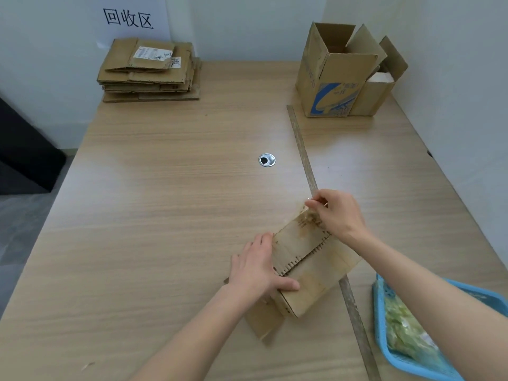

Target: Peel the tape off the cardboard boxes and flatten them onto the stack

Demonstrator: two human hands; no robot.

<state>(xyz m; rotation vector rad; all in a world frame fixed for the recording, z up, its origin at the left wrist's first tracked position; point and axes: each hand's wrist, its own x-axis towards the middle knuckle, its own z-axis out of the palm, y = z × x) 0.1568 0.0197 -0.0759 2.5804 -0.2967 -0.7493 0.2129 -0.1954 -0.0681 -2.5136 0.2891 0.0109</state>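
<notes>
Small brown box point(305, 259), tape-torn

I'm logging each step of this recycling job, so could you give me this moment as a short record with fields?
surface: wooden table
box in work: small cardboard box, near edge, partly opened
left hand: rests flat on the box, holding it down
right hand: pinches clear tape at the box's far end
flattened stack: far left corner
boxes waiting: two open cardboard boxes, far right
blue basket: near right edge
</notes>
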